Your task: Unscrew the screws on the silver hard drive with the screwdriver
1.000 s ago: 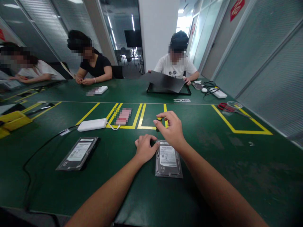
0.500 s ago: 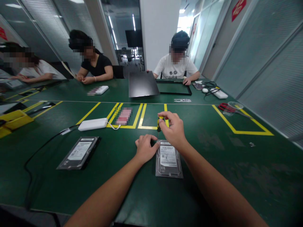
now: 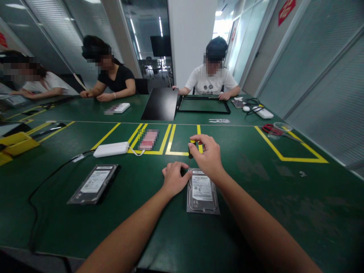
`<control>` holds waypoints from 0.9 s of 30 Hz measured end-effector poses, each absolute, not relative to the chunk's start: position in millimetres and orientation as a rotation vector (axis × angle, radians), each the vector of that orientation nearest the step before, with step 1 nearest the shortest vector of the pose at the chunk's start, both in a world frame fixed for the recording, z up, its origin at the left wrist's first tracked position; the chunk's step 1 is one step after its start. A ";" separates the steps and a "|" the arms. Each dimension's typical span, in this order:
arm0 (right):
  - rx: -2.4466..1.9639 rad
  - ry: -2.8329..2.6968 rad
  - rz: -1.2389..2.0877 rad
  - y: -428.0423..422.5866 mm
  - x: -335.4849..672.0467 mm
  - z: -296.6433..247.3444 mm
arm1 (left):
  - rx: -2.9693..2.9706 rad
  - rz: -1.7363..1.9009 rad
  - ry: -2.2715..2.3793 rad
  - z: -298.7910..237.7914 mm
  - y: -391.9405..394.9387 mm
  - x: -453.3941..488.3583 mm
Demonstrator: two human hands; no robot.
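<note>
At the far-left corner of the hard drive [image 3: 202, 189], my right hand [image 3: 209, 156] pinches an upright screwdriver [image 3: 190, 153], left hand [image 3: 176, 179] parted alongside.

Drive labels [image 3: 202, 188] and red wall sign [image 3: 286, 11] illegible

On the green table [image 3: 127, 227] I can see a white oblong block [image 3: 110, 150] with a black cable [image 3: 33, 206] at one end and a white cord [image 3: 138, 153] running from the other to a pixelated pink rectangle [image 3: 149, 140]. To the right I have red-handled scissors [image 3: 266, 129] by a clear round container [image 3: 283, 126] — both near yellow tape [image 3: 301, 159]. Across from me, a person in a white shirt [image 3: 196, 80] sits behind a black frame [image 3: 204, 112] — a dark panel [image 3: 159, 104] beside it.
</note>
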State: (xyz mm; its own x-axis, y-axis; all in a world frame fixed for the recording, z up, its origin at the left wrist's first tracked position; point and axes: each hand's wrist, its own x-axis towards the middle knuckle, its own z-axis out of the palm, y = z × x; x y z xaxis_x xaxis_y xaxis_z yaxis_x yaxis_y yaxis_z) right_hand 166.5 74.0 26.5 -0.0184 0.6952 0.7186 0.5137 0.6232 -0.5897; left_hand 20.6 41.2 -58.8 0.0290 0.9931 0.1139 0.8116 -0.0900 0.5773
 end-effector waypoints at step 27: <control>-0.976 -1.706 0.248 75.4 167.9 25.9 | 1.960 0.704 1.835 -57.4 40.9 21.3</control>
